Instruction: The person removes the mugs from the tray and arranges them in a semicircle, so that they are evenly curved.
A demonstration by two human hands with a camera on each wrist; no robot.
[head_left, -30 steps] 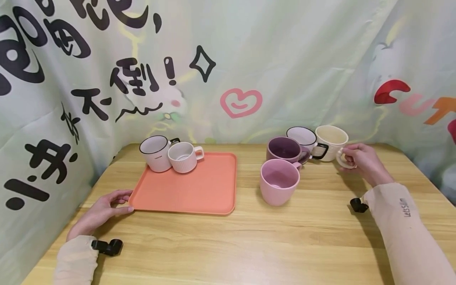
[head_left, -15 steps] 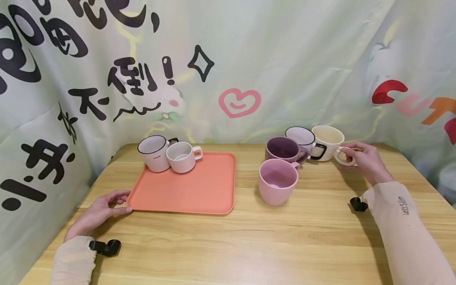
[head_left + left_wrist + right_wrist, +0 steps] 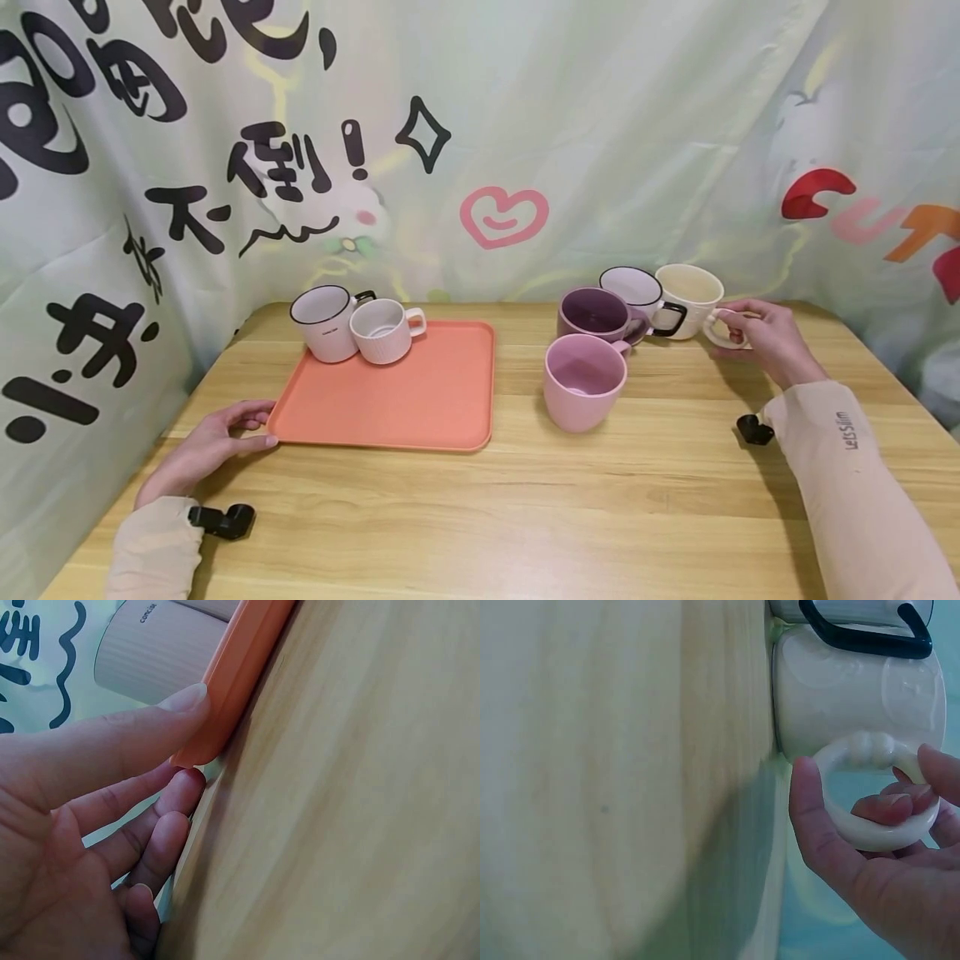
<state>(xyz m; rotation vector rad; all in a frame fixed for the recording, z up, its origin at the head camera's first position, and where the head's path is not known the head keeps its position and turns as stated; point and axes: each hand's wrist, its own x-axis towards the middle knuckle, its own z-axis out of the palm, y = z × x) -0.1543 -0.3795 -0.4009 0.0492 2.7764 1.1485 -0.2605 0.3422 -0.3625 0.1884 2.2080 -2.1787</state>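
Note:
My left hand (image 3: 217, 437) holds the near left corner of the orange tray (image 3: 420, 408). In the left wrist view the thumb (image 3: 169, 712) lies along the tray's rim, with the fingers bent around its corner. My right hand (image 3: 776, 337) grips the round handle (image 3: 881, 838) of a cream mug (image 3: 697, 312) at the back right. Some fingertips pass through that handle in the right wrist view. The mug is upright, right beside a white mug with a black rim and handle (image 3: 632, 287).
A dark purple mug (image 3: 596, 312) and a pink mug (image 3: 585, 404) stand left of the cream one. On the tray's back left are another black-rimmed white mug (image 3: 330, 342) and a small ribbed white cup (image 3: 384, 342). A printed curtain (image 3: 600, 125) hangs behind the wooden table (image 3: 525, 525).
The cream mug has shifted slightly left towards the black-rimmed mug, with my right hand staying on its handle. My left hand and the tray keep their places; the head view has shifted a little.

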